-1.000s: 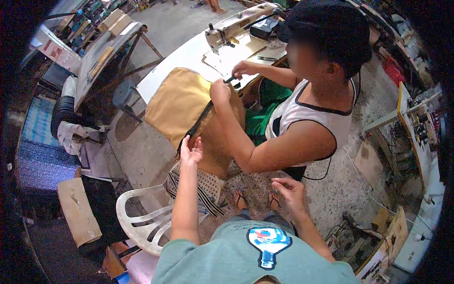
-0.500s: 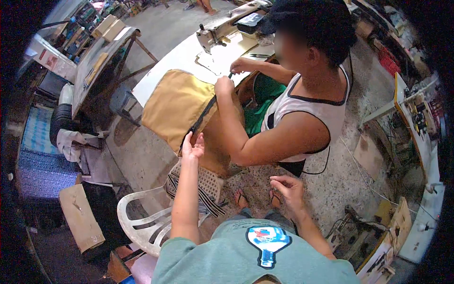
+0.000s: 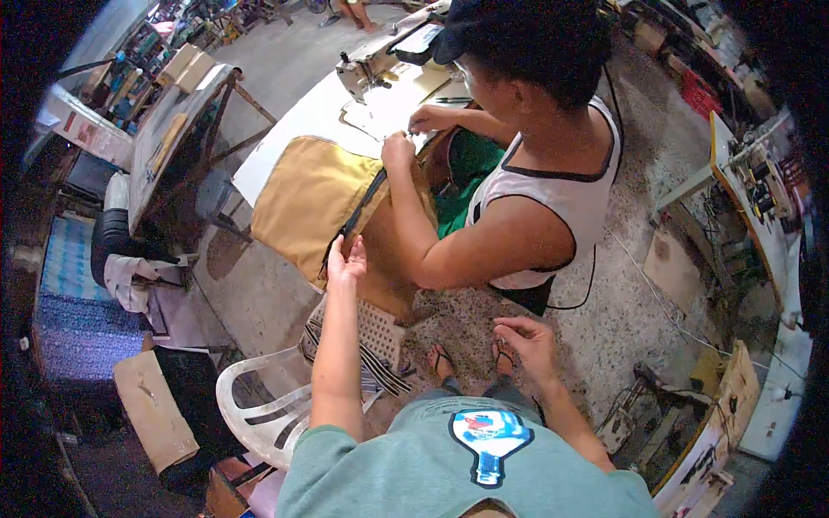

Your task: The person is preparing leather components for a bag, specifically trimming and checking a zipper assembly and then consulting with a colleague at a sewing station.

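Observation:
A tan cloth piece with a black zipper along its edge (image 3: 302, 203) hangs over the near side of a white sewing table (image 3: 294, 116). My left hand (image 3: 346, 261) is palm up at the lower end of the zipper, its fingers apart and touching the cloth edge. In front of my shirt, away from the cloth, my right hand (image 3: 528, 341) has thumb and forefinger pinched together; anything between them is too small to make out. Across from me, a co-worker in a white sleeveless top (image 3: 544, 203) has both hands at the zipper's upper end, near the sewing machine (image 3: 367, 78).
A white plastic chair (image 3: 250, 406) with a striped cloth (image 3: 358, 363) on it stands at my left. Green fabric (image 3: 471, 177) lies by the co-worker. Another machine table (image 3: 743, 198) is at the right, and a cardboard piece (image 3: 151, 410) lies at the lower left.
My view has shifted slightly, so the co-worker and table sit a little further left and higher. My hands keep nearly the same poses.

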The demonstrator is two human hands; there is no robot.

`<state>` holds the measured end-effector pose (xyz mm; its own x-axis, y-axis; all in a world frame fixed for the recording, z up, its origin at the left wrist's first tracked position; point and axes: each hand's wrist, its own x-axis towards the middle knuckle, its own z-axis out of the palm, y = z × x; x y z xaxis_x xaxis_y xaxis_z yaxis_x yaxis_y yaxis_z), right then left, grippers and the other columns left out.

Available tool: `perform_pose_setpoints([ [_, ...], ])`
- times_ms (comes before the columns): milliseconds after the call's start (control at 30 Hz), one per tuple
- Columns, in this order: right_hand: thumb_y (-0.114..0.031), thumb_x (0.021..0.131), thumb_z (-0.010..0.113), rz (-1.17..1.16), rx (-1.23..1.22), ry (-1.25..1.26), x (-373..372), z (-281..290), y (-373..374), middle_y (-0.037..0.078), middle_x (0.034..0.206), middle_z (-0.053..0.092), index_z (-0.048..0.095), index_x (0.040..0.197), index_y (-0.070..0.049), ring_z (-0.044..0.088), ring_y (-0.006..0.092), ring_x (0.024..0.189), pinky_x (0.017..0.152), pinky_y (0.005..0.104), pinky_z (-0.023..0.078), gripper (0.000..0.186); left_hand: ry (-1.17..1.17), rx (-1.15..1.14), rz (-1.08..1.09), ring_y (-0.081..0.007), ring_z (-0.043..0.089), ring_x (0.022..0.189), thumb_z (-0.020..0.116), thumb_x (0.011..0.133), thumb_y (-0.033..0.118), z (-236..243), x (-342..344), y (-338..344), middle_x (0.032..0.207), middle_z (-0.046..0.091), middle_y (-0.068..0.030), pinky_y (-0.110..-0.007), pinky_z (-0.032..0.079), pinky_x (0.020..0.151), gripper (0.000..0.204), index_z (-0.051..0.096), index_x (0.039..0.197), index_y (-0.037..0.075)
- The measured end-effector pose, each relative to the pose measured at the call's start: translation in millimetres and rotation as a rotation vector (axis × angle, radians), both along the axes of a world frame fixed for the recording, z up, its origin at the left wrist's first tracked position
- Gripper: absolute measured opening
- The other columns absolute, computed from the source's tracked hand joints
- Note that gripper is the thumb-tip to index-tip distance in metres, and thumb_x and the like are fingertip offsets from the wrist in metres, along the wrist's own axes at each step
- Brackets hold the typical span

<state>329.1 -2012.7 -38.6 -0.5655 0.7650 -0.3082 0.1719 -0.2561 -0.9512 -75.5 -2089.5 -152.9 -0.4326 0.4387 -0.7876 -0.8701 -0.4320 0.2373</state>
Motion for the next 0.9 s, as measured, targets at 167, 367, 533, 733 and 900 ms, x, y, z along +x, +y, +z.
perform_pose_setpoints([
  [167, -0.009, 0.075, 0.067, -0.045, 0.035, 0.012, 8, 3, 2, 0.003, 0.083, 0.066, 0.068, 0.087, -0.002, 0.059, 0.0096, 0.075, 0.07, 0.0222, 0.046, 0.014, 0.008, 0.062, -0.17, -0.017, 0.062, 0.059, 0.06, 0.079, 0.032, 0, -3, -4, 0.076, 0.065, -0.0083, -0.018, 0.043, 0.04, 0.026, 0.061, 0.082, 0.006],
  [367, -0.007, 0.075, 0.066, -0.063, 0.059, 0.031, 15, 1, 2, 0.002, 0.079, 0.066, 0.068, 0.088, -0.002, 0.057, 0.0072, 0.067, 0.062, 0.0203, 0.045, 0.014, -0.076, 0.037, -0.128, -0.0147, 0.061, 0.057, 0.059, 0.079, 0.035, 6, 4, 1, 0.077, 0.065, -0.0072, -0.016, 0.036, 0.035, 0.031, 0.061, 0.084, 0.004],
  [533, -0.007, 0.077, 0.065, -0.068, 0.002, 0.019, 18, 4, -2, 0.001, 0.075, 0.063, 0.067, 0.09, -0.002, 0.053, 0.0054, 0.061, 0.056, 0.0189, 0.041, 0.015, 0.004, -0.088, 0.012, -0.0147, 0.06, 0.055, 0.062, 0.076, 0.036, 11, 13, 16, 0.078, 0.066, -0.0083, -0.016, 0.033, 0.033, 0.034, 0.061, 0.082, 0.003],
  [733, -0.007, 0.076, 0.066, -0.085, 0.058, 0.008, 16, 7, -6, -0.001, 0.07, 0.063, 0.068, 0.09, -0.004, 0.05, 0.0035, 0.053, 0.047, 0.018, 0.038, 0.015, -0.038, -0.023, -0.044, -0.0135, 0.06, 0.054, 0.062, 0.076, 0.037, 2, 6, 9, 0.078, 0.066, -0.0083, -0.016, 0.032, 0.033, 0.035, 0.061, 0.081, 0.002],
  [900, -0.008, 0.076, 0.066, -0.102, 0.082, 0.028, 15, 6, -9, 0.0, 0.069, 0.063, 0.067, 0.09, -0.004, 0.051, 0.0038, 0.054, 0.047, 0.0184, 0.039, 0.015, 0.071, -0.09, 0.014, -0.0133, 0.06, 0.054, 0.063, 0.075, 0.036, 8, 13, 15, 0.078, 0.066, -0.008, -0.016, 0.032, 0.033, 0.034, 0.06, 0.08, 0.002],
])
